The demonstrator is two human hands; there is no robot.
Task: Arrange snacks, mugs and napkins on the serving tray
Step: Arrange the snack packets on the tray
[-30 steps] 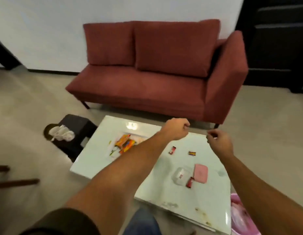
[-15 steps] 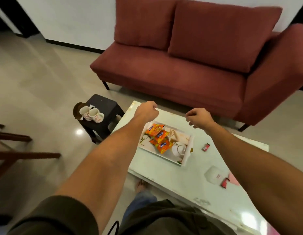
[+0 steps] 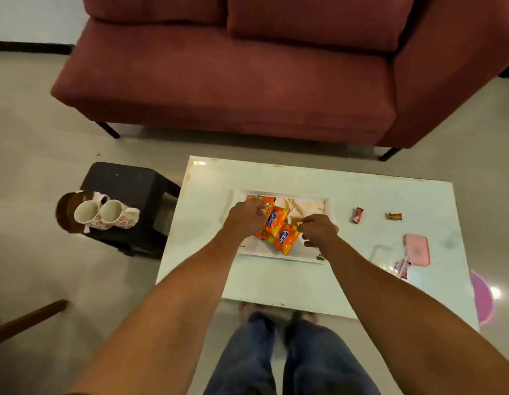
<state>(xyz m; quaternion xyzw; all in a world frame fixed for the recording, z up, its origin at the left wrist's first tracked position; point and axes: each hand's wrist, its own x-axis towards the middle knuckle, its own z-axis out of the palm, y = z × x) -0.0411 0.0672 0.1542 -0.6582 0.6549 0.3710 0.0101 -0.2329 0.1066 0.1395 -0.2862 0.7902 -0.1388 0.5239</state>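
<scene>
A white serving tray [image 3: 311, 206] lies on the pale coffee table [image 3: 276, 280]. Three orange snack packets [image 3: 286, 238] overlap in its middle. My left hand [image 3: 245, 218] rests over the tray's left part, its fingers pinched on the top orange packet [image 3: 267, 201]. My right hand [image 3: 318, 231] hovers over the tray's right part with curled fingers beside the lowest packet; what it grips is hidden. Two floral mugs [image 3: 105, 215] stand on a black stool [image 3: 128, 183] left of the table. Two small wrapped candies [image 3: 358, 215] [image 3: 395, 216] lie on the table right of the tray.
A pink case [image 3: 417, 249] and a clear plastic pouch [image 3: 388, 258] lie at the table's right. Brown saucers [image 3: 65, 209] sit beside the mugs. A red sofa [image 3: 233, 81] stands behind the table, a pink object [image 3: 481, 297] on the floor at right.
My view has swung down and squared up to the table. Both hands dropped from above the table's far edge onto the tray and its packets. The white mug on the tray is now hidden.
</scene>
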